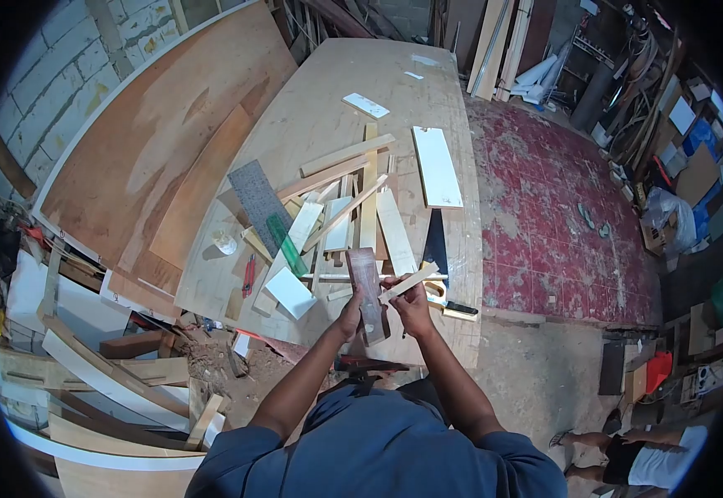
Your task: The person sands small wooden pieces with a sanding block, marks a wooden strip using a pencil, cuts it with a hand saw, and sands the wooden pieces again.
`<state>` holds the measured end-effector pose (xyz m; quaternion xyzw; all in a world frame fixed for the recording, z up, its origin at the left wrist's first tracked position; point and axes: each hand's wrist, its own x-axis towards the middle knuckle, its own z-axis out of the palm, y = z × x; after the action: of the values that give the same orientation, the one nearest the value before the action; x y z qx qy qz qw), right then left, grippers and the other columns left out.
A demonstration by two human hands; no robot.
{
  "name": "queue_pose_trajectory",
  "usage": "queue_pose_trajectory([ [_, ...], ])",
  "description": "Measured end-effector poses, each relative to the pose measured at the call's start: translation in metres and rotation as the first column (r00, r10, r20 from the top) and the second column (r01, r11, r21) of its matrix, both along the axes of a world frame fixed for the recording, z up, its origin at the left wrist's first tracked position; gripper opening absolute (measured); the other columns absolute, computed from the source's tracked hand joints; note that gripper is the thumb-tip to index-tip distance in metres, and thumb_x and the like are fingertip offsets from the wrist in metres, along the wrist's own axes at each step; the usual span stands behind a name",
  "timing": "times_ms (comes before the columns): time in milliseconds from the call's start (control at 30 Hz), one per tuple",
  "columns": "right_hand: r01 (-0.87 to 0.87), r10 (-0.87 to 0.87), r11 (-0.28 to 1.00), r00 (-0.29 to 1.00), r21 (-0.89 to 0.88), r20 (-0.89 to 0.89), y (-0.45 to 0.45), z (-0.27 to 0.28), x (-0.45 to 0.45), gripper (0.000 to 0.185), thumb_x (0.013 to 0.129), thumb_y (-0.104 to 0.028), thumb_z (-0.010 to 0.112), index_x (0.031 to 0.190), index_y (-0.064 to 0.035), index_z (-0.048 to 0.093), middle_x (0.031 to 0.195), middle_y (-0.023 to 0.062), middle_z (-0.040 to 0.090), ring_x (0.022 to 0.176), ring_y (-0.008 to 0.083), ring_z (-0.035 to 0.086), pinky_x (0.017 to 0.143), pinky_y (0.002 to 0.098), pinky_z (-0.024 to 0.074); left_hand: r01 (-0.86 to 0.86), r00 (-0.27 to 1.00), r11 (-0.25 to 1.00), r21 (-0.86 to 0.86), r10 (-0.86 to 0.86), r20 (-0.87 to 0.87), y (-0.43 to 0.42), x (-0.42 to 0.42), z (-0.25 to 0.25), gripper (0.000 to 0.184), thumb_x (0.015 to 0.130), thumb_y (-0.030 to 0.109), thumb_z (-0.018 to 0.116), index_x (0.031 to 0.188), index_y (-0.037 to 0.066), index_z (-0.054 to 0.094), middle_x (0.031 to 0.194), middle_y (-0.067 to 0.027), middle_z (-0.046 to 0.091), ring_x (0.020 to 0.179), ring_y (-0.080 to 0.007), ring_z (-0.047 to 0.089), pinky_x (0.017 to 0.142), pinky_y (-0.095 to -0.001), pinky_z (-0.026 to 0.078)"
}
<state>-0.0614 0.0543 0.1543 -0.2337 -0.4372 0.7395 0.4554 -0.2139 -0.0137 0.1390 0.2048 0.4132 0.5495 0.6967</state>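
Observation:
At the near edge of a plywood-topped table, my left hand is closed around the side of a long, dark brown wooden block. My right hand grips a short, pale wooden strip that slants up to the right, its lower end close to the block. Just right of that hand lies a handsaw with a dark blade and a yellowish handle. Several wood offcuts and strips are heaped ahead of both hands, among them a long pale strip.
A white board, a grey speckled board, a green strip, a red cutter and a small white container lie on the table. Large plywood panels lean at left. Another person is at lower right.

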Motion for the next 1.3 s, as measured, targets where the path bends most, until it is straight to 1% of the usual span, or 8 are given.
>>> queue_pose_trajectory([
  [333,-0.040,0.068,0.992,0.968,-0.118,0.241,0.002,0.004,0.012,0.035,0.086,0.002,0.050,0.120,-0.0028,0.055,0.106,0.0049,0.060,0.093,0.0130,0.060,0.073,0.0267,0.0541,-0.013,0.953,0.989,0.150,0.058,-0.297,0.006,-0.005,-0.002,0.076,0.092,0.064,0.033,0.140,0.005,0.031,0.128,-0.0101,0.049,0.116,-0.0217,0.050,0.101,-0.0356,0.038],
  [433,-0.228,0.095,0.959,0.820,0.170,0.564,0.010,-0.007,0.015,0.042,0.086,0.000,0.053,0.127,-0.0056,0.053,0.110,0.0078,0.060,0.093,0.0134,0.059,0.074,0.0276,0.0524,-0.067,0.922,0.981,0.181,0.131,-0.365,0.006,0.003,0.000,0.076,0.094,0.062,0.031,0.143,0.004,0.027,0.132,-0.0113,0.047,0.120,-0.0227,0.047,0.104,-0.0361,0.036],
  [533,-0.145,-0.134,0.883,0.834,0.446,0.535,0.000,0.010,0.007,0.052,0.084,-0.001,0.055,0.135,-0.0108,0.049,0.105,0.0111,0.058,0.082,0.0145,0.058,0.071,0.0272,0.0511,-0.035,0.957,0.969,0.246,0.104,-0.272,0.008,0.001,-0.009,0.075,0.094,0.061,0.030,0.143,0.005,0.026,0.132,-0.0112,0.047,0.119,-0.0220,0.049,0.103,-0.0360,0.036],
  [600,-0.170,-0.071,0.905,0.843,0.389,0.533,-0.005,0.024,0.004,0.058,0.084,-0.002,0.058,0.139,-0.0155,0.045,0.104,0.0128,0.057,0.085,0.0171,0.058,0.075,0.0288,0.0506,-0.023,0.969,0.976,0.217,0.075,-0.235,0.005,0.000,0.001,0.074,0.094,0.062,0.028,0.142,0.005,0.030,0.129,-0.0102,0.050,0.116,-0.0208,0.051,0.102,-0.0355,0.038],
  [667,-0.159,-0.111,0.884,0.842,0.439,0.528,-0.007,0.020,0.003,0.054,0.084,-0.005,0.060,0.136,-0.0133,0.048,0.101,0.0135,0.057,0.088,0.0188,0.058,0.077,0.0297,0.0504,-0.036,0.988,0.978,0.204,0.066,-0.140,0.004,-0.001,0.003,0.073,0.090,0.068,0.031,0.132,0.009,0.039,0.101,-0.0061,0.061,0.085,-0.0152,0.060,0.077,-0.0305,0.049],
  [800,-0.195,-0.194,0.832,0.774,0.519,0.603,-0.007,0.015,-0.001,0.048,0.087,-0.004,0.057,0.134,-0.0115,0.050,0.103,0.0107,0.057,0.093,0.0165,0.057,0.079,0.0295,0.0502,0.048,0.996,0.981,0.187,-0.032,-0.087,0.001,-0.006,0.006,0.071,0.090,0.069,0.030,0.126,0.010,0.044,0.094,-0.0053,0.062,0.080,-0.0154,0.060,0.075,-0.0310,0.050],
  [967,-0.162,-0.145,0.874,0.813,0.457,0.565,-0.013,0.036,-0.011,0.051,0.088,-0.005,0.058,0.136,-0.0144,0.047,0.106,0.0114,0.054,0.091,0.0164,0.057,0.074,0.0268,0.0526,-0.064,0.957,0.972,0.224,0.124,-0.264,0.003,-0.002,-0.005,0.079,0.091,0.067,0.027,0.144,0.009,0.026,0.127,-0.0100,0.050,0.108,-0.0184,0.054,0.092,-0.0317,0.044],
  [1300,-0.266,-0.355,0.690,0.686,0.673,0.635,-0.018,0.043,-0.013,0.067,0.083,-0.003,0.061,0.143,-0.0223,0.037,0.095,0.0143,0.050,0.081,0.0238,0.055,0.072,0.0321,0.0497,-0.047,0.993,0.988,0.150,0.062,-0.096,-0.002,-0.009,0.014,0.071,0.095,0.061,0.024,0.140,0.007,0.034,0.132,-0.0080,0.050,0.119,-0.0193,0.049,0.103,-0.0340,0.037],
])
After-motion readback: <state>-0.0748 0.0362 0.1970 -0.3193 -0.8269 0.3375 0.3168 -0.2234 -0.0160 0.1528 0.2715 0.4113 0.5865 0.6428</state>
